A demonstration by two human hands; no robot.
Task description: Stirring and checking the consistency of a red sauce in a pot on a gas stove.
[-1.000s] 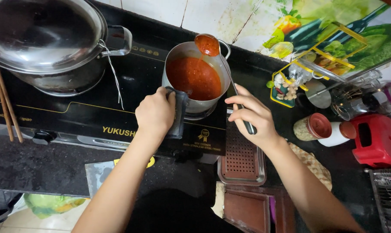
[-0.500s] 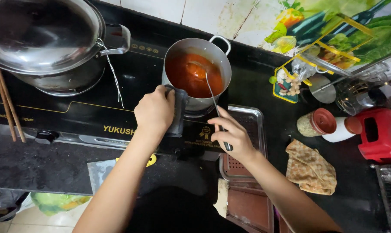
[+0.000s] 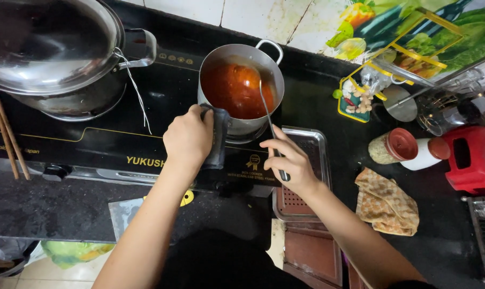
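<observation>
A steel pot (image 3: pixel 272 67) of red sauce (image 3: pixel 233 88) stands on the black cooktop (image 3: pixel 92 140). My left hand (image 3: pixel 188 136) grips the pot's near handle through a dark cloth (image 3: pixel 218 138). My right hand (image 3: pixel 288 159) holds a long metal ladle (image 3: pixel 267 115) by its handle; the bowl end is sunk in the sauce.
A big lidded wok (image 3: pixel 50 48) sits on the left burner, chopsticks (image 3: pixel 7 134) beside it. A perforated steel tray (image 3: pixel 312 147) lies right of the pot. Jars (image 3: pixel 400 145), a folded cloth (image 3: pixel 384 200), a red box (image 3: pixel 474 158) and a seasoning rack (image 3: pixel 360 96) crowd the right.
The ladle, raised full of sauce over the pot's far rim a second ago, has come down into the sauce. My right hand moved left and nearer the pot. The left hand kept its grip.
</observation>
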